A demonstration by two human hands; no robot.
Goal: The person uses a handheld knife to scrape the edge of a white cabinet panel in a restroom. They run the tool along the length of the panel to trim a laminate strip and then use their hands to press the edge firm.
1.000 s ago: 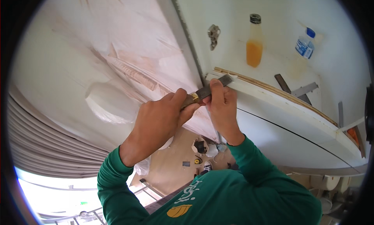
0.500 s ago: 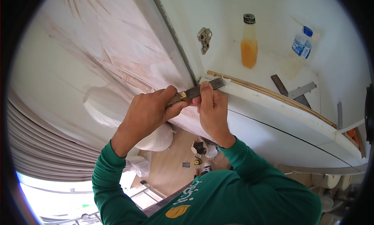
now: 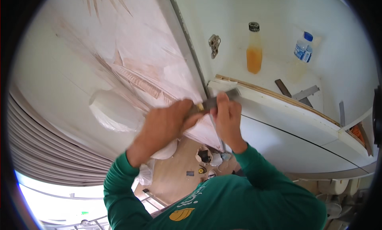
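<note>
Both of my hands are on a chisel with a wide flat steel blade [image 3: 210, 104] and a brass-coloured ferrule. My left hand [image 3: 165, 120] is wrapped round its handle, blurred by motion. My right hand [image 3: 229, 116] pinches the blade close to its end, thumb on top. The blade lies at the left end of a white cabinet edge [image 3: 254, 98], its tip blurred, and I cannot tell whether it touches. A thin strip of bare wood [image 3: 274, 94] runs along that edge.
Inside the white cabinet stand a bottle of orange liquid [image 3: 254, 59] and a blue-capped clear bottle [image 3: 303, 51]. Flat metal pieces [image 3: 305, 93] lie there near a hinge plate [image 3: 214, 46]. A tape measure [image 3: 202, 170] is on the floor; pleated curtain [image 3: 51, 142] hangs left.
My hands and the chisel have shifted slightly right and toward me along the cabinet edge. The whole view has moved a little too. Both grips stay the same.
</note>
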